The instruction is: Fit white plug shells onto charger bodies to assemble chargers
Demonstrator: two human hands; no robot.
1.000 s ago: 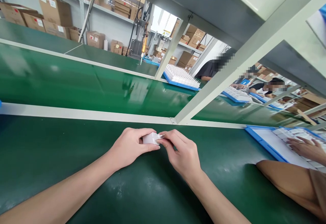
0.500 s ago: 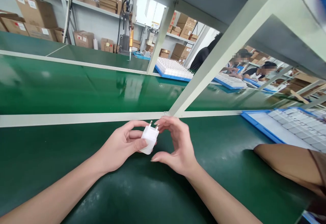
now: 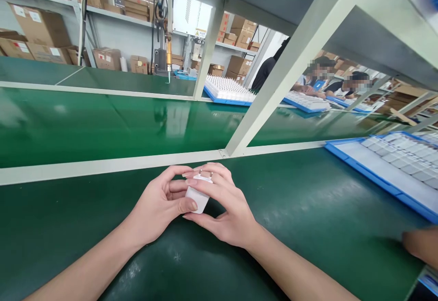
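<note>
A white two-pin plug charger (image 3: 198,200) is held above the green bench (image 3: 301,228), its metal pins pointing up and away from me. My left hand (image 3: 160,205) pinches its left side, thumb across the near face and fingers curled behind. Around the right side closes my right hand (image 3: 229,205), with fingers across the upper part near the pins and the thumb at the lower edge. Those fingers cover part of the charger's top and right side.
A blue tray (image 3: 379,177) with rows of white pieces lies at the right. A pale metal post (image 3: 273,81) slants up from the bench's back rail. Beyond runs a green belt (image 3: 112,127), with another tray (image 3: 229,92) behind it. Another person's arm (image 3: 422,246) shows at the right edge.
My right hand has closed from beside the charger onto it, its fingers now over the top near the pins. The other person's arm at the right has drawn back toward the lower edge.
</note>
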